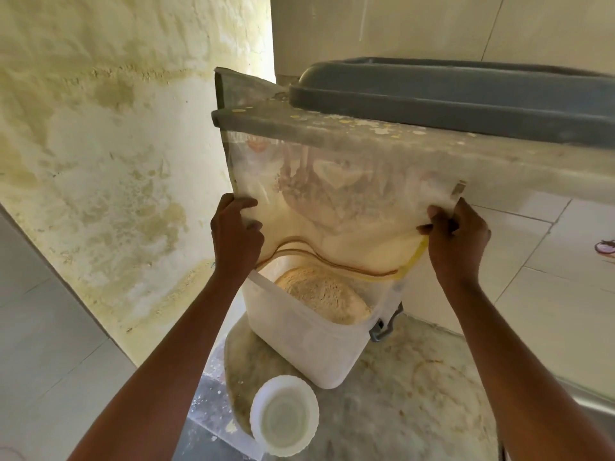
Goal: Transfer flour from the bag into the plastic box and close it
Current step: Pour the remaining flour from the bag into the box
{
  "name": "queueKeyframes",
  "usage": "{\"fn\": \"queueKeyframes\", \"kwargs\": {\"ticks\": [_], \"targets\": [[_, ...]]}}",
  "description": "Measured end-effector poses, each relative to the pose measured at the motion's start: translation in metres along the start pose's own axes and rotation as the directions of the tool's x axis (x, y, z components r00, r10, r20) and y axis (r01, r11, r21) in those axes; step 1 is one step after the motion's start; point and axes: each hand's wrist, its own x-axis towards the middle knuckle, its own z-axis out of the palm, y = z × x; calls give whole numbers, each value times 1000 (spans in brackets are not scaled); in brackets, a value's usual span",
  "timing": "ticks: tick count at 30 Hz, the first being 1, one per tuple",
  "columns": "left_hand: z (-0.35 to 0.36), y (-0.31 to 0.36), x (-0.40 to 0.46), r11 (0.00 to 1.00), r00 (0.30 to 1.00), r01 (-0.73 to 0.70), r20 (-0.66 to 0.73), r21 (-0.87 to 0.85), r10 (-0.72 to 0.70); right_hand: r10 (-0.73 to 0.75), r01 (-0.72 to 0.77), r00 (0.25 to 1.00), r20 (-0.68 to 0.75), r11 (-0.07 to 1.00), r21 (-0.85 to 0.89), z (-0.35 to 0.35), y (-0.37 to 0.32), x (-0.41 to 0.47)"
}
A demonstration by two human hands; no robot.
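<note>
Both hands pinch the bag (336, 207) at its lower corners: the left hand (234, 239) has fingers curled over the left edge, the right hand (456, 242) clamps the right corner by the yellow zip strip. The bag is thin, clear, floppy film dusted with flour, upended with its mouth sagging over the box (306, 341). It likely weighs little now but slips easily, so holding the stiffer zip seam at the corners seems the surest grip. The box is milky, rigid plastic, squarish, with a mound of pale tan flour (321, 296) inside and a grey latch on its right side. A round white lid (284, 415) lies just in front of the box. A grey bin (466, 98) sits above and behind it.
</note>
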Motion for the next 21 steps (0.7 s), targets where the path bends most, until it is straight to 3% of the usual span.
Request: {"fn": "queueKeyframes", "kwargs": {"ticks": [2, 3, 6, 9, 11, 15, 18, 21], "targets": [[-1, 0, -2, 1000, 1000, 4, -5, 23, -4, 7, -6, 978, 207, 1000, -6, 2, -5, -4], [0, 0, -2, 999, 1000, -3, 0, 36, 3, -18, 23, 970, 241, 1000, -18, 3, -7, -5], [0, -1, 0, 998, 998, -25, 51, 54, 22, -22, 27, 992, 128, 999, -35, -1, -4, 2], [-1, 0, 0, 998, 993, -36, 114, 57, 29, -29, 32, 984, 173, 999, -14, -2, -5, 4], [0, -2, 1, 999, 990, -27, 137, 42, 21, -11, 10, 999, 49, 1000, 20, -2, -5, 6], [-1, -4, 1, 998, 995, 32, 91, 54, -37, 8, -7, 996, 91, 1000, -12, 2, -6, 4], [-2, -2, 0, 997, 994, 75, 74, 4, -75, 43, -41, 995, -91, 999, 25, 3, -10, 4], [-2, 0, -1, 995, 993, 101, 55, -6, -100, 9, -7, 999, 44, 999, -40, 4, -12, 5]]}}
